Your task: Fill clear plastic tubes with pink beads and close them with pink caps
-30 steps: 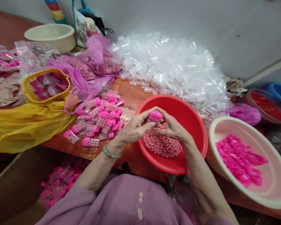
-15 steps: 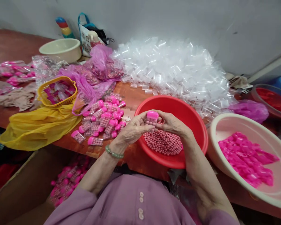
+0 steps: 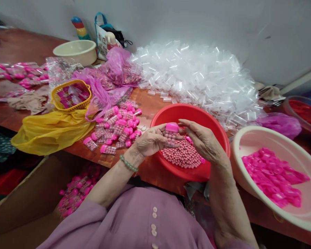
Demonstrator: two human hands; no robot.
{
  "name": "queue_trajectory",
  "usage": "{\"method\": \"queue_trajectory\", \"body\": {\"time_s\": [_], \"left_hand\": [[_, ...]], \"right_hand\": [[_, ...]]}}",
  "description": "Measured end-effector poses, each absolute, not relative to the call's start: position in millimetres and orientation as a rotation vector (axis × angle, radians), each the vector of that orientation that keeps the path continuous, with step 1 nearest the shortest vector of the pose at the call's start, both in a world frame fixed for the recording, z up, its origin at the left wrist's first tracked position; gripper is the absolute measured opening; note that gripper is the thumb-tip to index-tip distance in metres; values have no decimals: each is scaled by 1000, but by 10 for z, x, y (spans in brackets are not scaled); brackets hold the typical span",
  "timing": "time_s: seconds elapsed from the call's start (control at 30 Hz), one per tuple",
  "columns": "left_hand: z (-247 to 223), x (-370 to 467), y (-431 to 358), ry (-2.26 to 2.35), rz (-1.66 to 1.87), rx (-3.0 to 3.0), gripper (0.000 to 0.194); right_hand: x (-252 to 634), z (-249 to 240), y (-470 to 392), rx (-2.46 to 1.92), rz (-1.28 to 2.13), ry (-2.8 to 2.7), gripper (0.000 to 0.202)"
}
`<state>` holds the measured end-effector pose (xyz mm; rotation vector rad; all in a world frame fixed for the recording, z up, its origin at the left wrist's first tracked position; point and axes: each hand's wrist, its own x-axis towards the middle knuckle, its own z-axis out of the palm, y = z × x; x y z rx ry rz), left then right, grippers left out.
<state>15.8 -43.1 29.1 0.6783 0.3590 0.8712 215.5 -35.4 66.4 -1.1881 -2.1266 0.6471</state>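
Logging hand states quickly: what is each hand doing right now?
Left hand: closed on the capped bead vial, over the red basin.
Right hand: open, fingers beside the vial, holding nothing visible.

The person wears a lilac-purple garment (image 3: 134, 224) with long sleeves pushed up the forearms. 4 small pale buttons (image 3: 153, 228) run down its front. A bracelet of green beads (image 3: 129, 163) circles the left wrist.

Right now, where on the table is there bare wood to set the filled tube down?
Bare wood shows between the capped tubes, the clear tube heap and the red basin. More lies far left near the cream bowl. Elsewhere bags, basket and basins crowd it. The left hand holds the tube; the right hand is open.
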Motion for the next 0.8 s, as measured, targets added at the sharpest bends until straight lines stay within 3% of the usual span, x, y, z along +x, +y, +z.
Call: {"method": "queue_trajectory", "body": {"time_s": [0.23, 0.4, 0.6, 0.8], "left_hand": [[292, 275, -559, 352, 878, 589, 38], [282, 387, -738, 427, 874, 576, 32], [269, 542, -1040, 470, 856, 574, 40], [278, 552, -1194, 463, 834, 592, 44]], "right_hand": [[2186, 683, -589, -1128, 624, -2157, 43], [2184, 565, -825, -1064, 389, -2345, 87], [2150, 375, -1158, -1066, -59, -2271, 69], [2094, 374, -1342, -1024, -322, -2225, 71]]}}
